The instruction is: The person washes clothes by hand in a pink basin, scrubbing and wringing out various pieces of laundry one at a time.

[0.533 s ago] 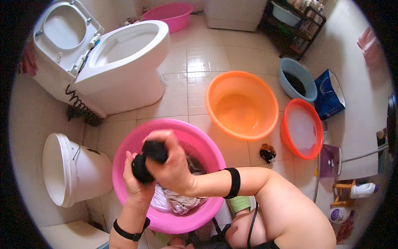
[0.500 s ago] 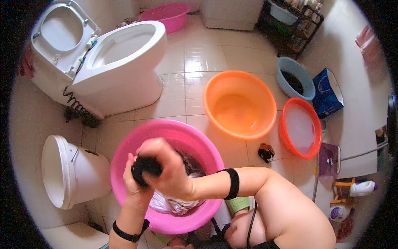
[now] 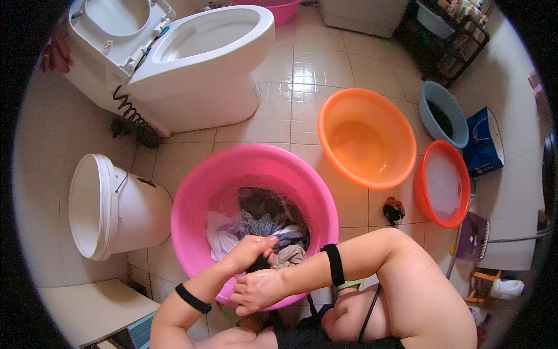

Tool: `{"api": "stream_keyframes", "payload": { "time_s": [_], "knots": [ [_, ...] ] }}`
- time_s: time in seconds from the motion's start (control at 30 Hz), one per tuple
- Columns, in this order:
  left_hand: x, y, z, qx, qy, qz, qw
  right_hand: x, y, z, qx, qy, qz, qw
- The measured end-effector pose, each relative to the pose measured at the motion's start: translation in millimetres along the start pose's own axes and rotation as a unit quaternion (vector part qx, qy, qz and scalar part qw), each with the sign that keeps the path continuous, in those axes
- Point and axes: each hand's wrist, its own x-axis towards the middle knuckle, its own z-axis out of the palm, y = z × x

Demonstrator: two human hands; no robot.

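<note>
Black cloth (image 3: 259, 265) bunched between my left hand (image 3: 253, 250) and right hand (image 3: 261, 289), both curled tight on it, at the pink tub's (image 3: 187, 215) near side. One piece in hand; other clothes (image 3: 264, 209) lie wet inside, seemingly left; can't tell which are done.

Place: home bathroom | signs: white toilet (image 3: 200, 96) — tiled floor (image 3: 276, 125) — laundry (image 3: 263, 203) in a pink basin (image 3: 187, 218)
</note>
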Motion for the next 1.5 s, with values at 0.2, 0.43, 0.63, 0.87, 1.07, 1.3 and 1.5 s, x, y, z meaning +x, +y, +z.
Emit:
{"api": "stream_keyframes", "payload": {
  "time_s": [0.2, 0.43, 0.63, 0.87, 1.07, 1.3, 1.5],
  "knots": [
    [29.6, -26.9, 20.5, 0.332, 0.085, 0.050, 0.938, -39.0, -9.3, 67.6, 0.031, -0.204, -0.068, 0.976],
    [78.5, 4.3, -35.6, 0.015, 0.063, 0.266, 0.962, -30.2, 69.9, -44.3, 0.001, -0.209, 0.155, 0.966],
    [29.8, 22.1, -82.0, 0.218, 0.156, 0.139, 0.953, -59.0, 104.2, -188.5, -0.401, -0.106, 0.447, 0.793],
    [40.8, -71.2, -79.1, 0.623, 0.112, 0.076, 0.771, -39.0, 80.4, -45.6, 0.127, -0.468, 0.368, 0.794],
    [40.2, -46.2, -122.2, 0.525, 0.141, -0.043, 0.838, -53.6, 40.6, 38.5, 0.038, -0.495, 0.375, 0.783],
    [62.3, -53.8, -148.6, 0.391, 0.146, 0.122, 0.901, -3.0, 56.5, -58.2, 0.477, -0.265, 0.590, 0.596],
    [107.7, -115.5, -131.0, 0.443, 0.088, 0.085, 0.888, 60.4, 65.2, -150.0, 0.552, 0.028, 0.537, 0.638]
  ]
}}
